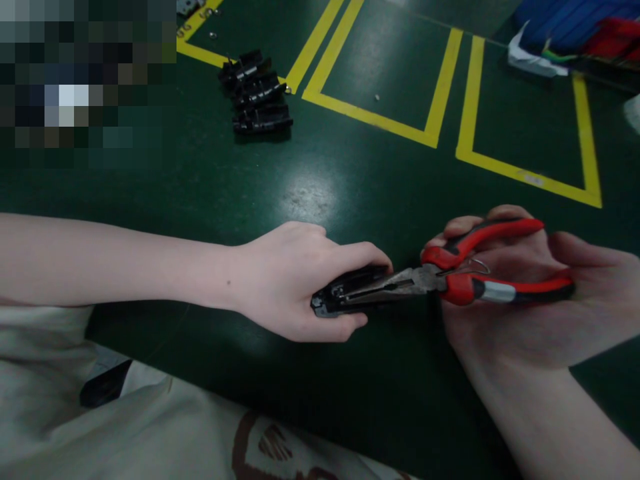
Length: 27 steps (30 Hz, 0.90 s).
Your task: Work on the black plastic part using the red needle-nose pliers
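Note:
My left hand (305, 280) is closed around a black plastic part (327, 300), thumb on one side and fingers on the other. Much of that part is hidden under the hand. My right hand (520, 327) holds long-nose pliers (460, 283) with red and black handles, its fingers curled around the upper handle. The handles are spread, with a wire spring between them. The metal jaws lie along the black part, their tips reaching into or over it; I cannot tell whether they pinch anything.
Several similar black parts (263, 120) lie in a row on the green surface (200, 193), near yellow tape outlines (370, 120). A few tiny metal pieces (377, 97) are scattered there. At the back right are a blue bin (560, 23), something red and a white scrap (535, 60).

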Each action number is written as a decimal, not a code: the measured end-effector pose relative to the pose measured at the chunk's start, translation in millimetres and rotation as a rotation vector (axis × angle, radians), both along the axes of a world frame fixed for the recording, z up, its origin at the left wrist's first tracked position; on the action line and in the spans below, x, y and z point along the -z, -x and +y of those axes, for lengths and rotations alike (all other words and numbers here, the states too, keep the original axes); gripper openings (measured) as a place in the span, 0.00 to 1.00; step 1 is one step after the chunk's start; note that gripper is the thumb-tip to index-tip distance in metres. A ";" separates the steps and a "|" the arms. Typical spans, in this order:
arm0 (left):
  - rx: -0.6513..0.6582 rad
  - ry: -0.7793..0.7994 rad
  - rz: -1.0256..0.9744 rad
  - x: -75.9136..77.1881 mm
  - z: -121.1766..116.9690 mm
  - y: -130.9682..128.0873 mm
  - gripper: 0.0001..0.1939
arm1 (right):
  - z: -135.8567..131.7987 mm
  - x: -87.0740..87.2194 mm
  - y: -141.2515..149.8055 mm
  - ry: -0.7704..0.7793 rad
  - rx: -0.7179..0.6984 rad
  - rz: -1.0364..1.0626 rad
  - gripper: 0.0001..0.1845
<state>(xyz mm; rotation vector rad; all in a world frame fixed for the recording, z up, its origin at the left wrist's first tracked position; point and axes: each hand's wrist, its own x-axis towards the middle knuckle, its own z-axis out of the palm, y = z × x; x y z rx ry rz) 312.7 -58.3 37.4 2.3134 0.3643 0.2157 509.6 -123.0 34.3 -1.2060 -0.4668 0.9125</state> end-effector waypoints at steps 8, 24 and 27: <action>0.203 0.035 0.014 0.2 5.2 -2.3 0.19 | 0.5 -0.1 4.5 0.054 -0.074 0.006 0.18; 0.169 0.125 0.006 2.2 7.4 -2.2 0.24 | 2.4 2.7 -3.3 0.016 -0.065 -0.012 0.16; 0.141 0.107 0.009 1.9 6.1 -2.2 0.24 | 1.7 2.6 -3.2 0.015 -0.066 -0.007 0.16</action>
